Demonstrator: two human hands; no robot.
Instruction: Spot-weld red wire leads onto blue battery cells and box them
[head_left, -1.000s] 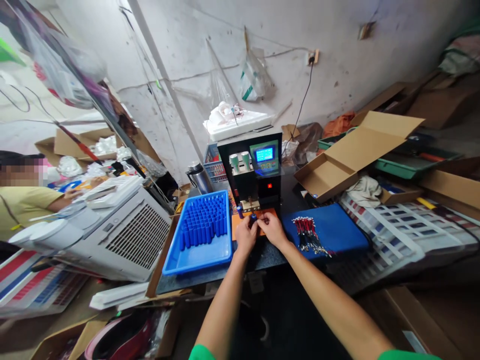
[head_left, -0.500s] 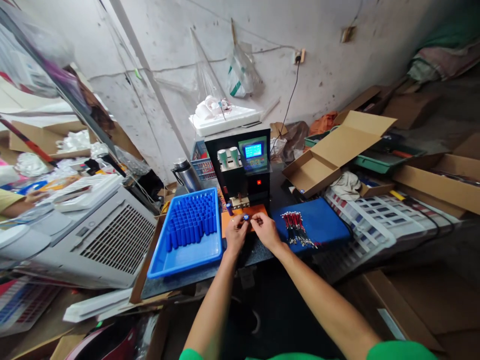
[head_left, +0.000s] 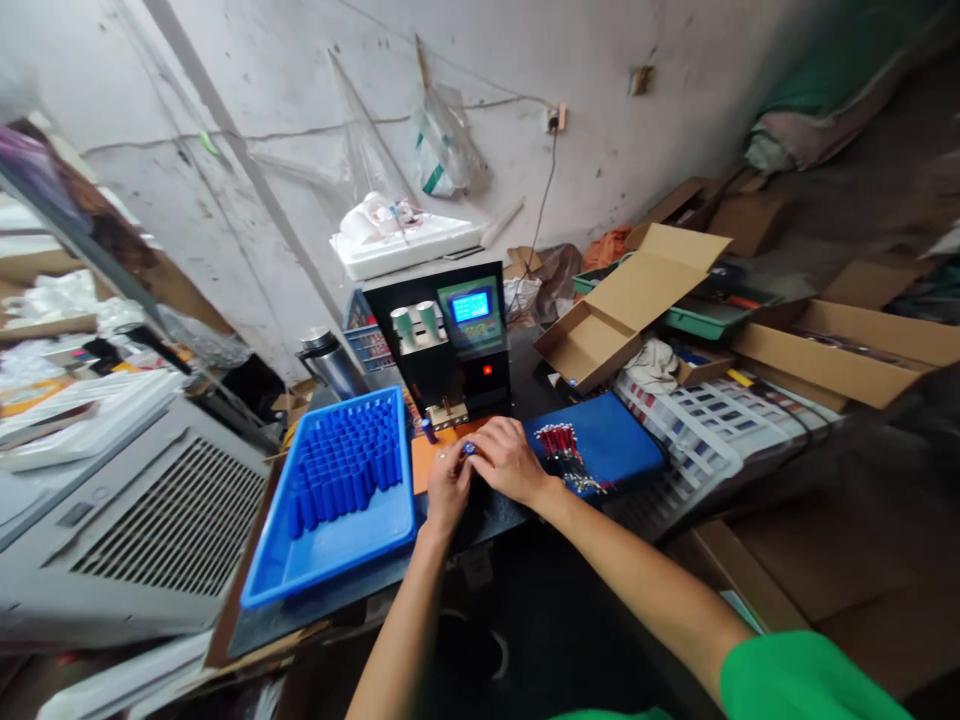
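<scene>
My left hand [head_left: 450,482] is closed around a blue cylindrical battery cell [head_left: 469,448], its end facing up toward me. My right hand [head_left: 511,462] meets it from the right, fingers pinched at the cell's end; what lies between those fingertips is hidden. Both hands are over the front of an orange pad [head_left: 421,464], before a black machine [head_left: 491,395] with a lit blue screen. Another blue cell [head_left: 428,430] stands at the machine's foot. Left of my hands, a blue tray [head_left: 345,555] holds many upright blue cells. Red and black wire leads [head_left: 559,442] lie in a bunch to the right.
The leads rest on a blue box-like surface [head_left: 626,440]. Behind it are an open cardboard box [head_left: 592,350] and a white plastic crate [head_left: 697,430]. A steel flask [head_left: 334,362] stands behind the tray. At left is a grey vented unit [head_left: 172,500].
My view has turned to the right, so the scene sits further left. My right hand has come closer to my left, and its fingers now reach over the cell's end.
</scene>
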